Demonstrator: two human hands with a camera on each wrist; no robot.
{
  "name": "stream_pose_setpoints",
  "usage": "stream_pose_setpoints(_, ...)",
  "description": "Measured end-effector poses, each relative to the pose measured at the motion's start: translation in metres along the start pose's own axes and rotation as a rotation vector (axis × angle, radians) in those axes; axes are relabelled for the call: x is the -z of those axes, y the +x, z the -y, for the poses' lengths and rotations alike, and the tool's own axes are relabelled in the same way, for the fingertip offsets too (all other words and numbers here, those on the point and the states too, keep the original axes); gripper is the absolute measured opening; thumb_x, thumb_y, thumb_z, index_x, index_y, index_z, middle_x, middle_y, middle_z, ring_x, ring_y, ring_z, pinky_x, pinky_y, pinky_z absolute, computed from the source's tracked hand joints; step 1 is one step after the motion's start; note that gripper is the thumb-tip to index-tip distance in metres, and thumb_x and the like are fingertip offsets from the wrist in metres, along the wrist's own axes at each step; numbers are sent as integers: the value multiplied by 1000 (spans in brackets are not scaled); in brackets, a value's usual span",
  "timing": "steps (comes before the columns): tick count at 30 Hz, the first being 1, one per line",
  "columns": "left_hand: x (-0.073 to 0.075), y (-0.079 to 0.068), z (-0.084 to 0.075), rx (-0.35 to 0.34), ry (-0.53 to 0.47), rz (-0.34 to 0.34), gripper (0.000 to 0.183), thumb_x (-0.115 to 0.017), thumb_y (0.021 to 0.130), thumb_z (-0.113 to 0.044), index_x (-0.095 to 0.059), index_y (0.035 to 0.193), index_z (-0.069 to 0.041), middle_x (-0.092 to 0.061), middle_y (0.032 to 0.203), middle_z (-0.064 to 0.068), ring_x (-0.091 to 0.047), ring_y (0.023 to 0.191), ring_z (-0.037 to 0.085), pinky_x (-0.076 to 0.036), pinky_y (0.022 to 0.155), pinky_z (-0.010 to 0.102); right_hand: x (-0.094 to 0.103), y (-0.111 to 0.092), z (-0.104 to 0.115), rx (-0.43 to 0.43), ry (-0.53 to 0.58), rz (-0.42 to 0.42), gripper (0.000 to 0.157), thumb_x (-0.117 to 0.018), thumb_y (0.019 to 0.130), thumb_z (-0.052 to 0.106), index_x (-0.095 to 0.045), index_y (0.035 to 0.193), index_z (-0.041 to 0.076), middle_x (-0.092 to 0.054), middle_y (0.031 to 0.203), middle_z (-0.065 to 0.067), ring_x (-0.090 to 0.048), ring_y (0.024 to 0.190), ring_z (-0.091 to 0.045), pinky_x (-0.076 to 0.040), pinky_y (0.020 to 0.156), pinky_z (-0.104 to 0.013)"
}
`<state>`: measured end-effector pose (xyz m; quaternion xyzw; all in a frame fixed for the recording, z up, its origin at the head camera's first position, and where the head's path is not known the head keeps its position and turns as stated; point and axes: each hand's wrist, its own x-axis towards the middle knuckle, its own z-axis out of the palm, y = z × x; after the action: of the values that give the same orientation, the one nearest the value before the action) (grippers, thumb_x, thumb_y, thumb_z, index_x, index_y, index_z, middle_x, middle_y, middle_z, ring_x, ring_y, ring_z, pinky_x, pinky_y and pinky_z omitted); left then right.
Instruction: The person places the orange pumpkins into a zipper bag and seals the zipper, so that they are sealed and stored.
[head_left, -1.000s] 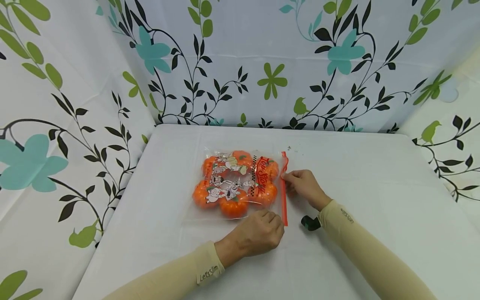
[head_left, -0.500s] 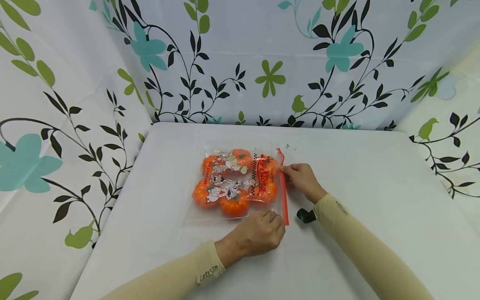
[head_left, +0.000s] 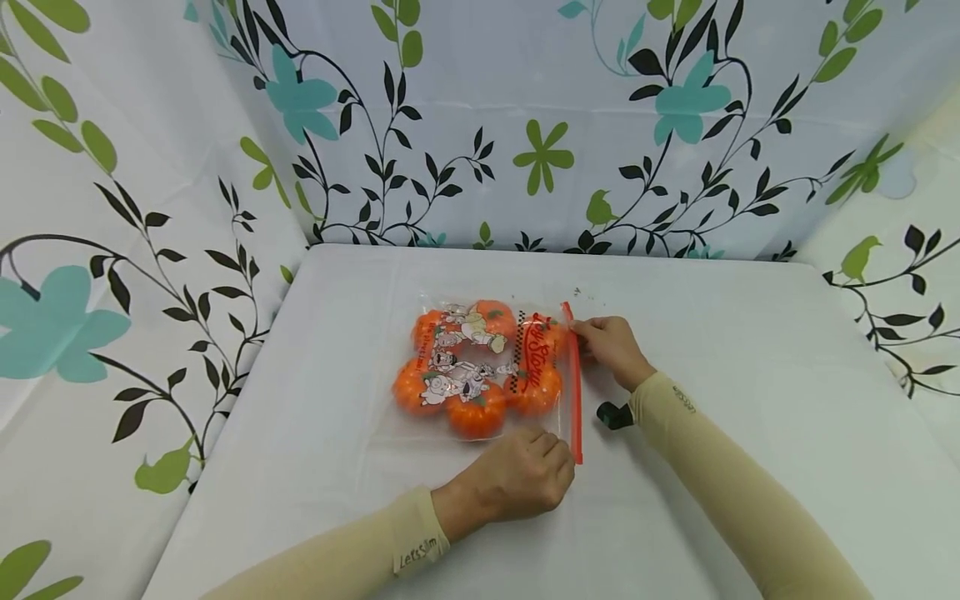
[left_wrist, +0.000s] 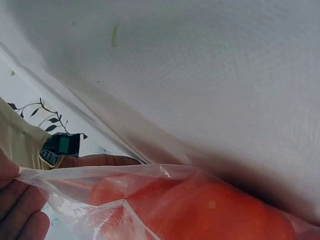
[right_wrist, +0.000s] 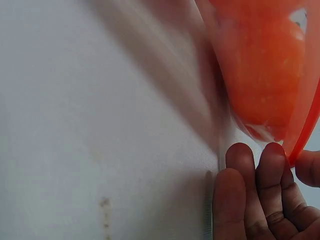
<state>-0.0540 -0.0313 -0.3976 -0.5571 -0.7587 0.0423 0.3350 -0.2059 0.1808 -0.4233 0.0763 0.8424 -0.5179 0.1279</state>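
A clear zip bag [head_left: 384,425] with red lettering and cartoon figures lies on the table. Several orange, pumpkin-shaped pieces with green tops [head_left: 476,417] fill it. Its red zip strip [head_left: 577,408] runs along the right edge. My left hand [head_left: 517,475] pinches the bag's near edge close to the strip's lower end; the left wrist view shows clear film [left_wrist: 70,175] between thumb and fingers. Near the strip's upper end, my right hand [head_left: 613,350] pinches the red strip [right_wrist: 305,125] between thumb and fingertips, the other fingers lying alongside.
A white-covered table [head_left: 712,333] carries the bag. Patterned curtains [head_left: 465,100] with leaves and blue flowers stand behind and at both sides. A small dark camera [head_left: 615,415] sits at the right wrist. Small dark specks [head_left: 577,292] mark the cover beyond the bag.
The bag has shifted slightly to the right, both hands with it. The red strip, bent near its top before, now runs nearly straight. My right hand has moved a little farther from me.
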Motion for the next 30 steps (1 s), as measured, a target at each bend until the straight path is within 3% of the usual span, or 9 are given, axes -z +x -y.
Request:
stream_pose_setpoints(16, 6, 2, -3, -24, -32, 43, 20, -58, 97, -19, -75, 87, -17, -73, 86, -3, -69, 78, 9, -55, 80, 24, 11, 20, 7, -79, 66, 35, 44, -54, 104, 32, -64, 125, -6, -69, 109, -16, -68, 90, -19, -58, 79, -33)
stream_pose_setpoints(22, 3, 1, -3, -21, -48, 81, 19, -60, 98, -21, -77, 91, -17, -74, 89, -3, -70, 81, 8, -55, 81, 24, 12, 21, 13, -101, 26, 30, 47, -52, 105, 34, -62, 130, -4, -68, 120, -18, -66, 102, -24, -55, 88, -35)
stream_pose_setpoints(30, 4, 1, 5, 44, -92, 124, 16, -67, 97, -26, -79, 96, -15, -75, 91, -4, -71, 80, 8, -56, 75, 23, 19, 27, 9, -201, 252, 42, 49, -54, 104, 36, -56, 135, -2, -59, 117, -11, -57, 97, -19, -53, 82, -26)
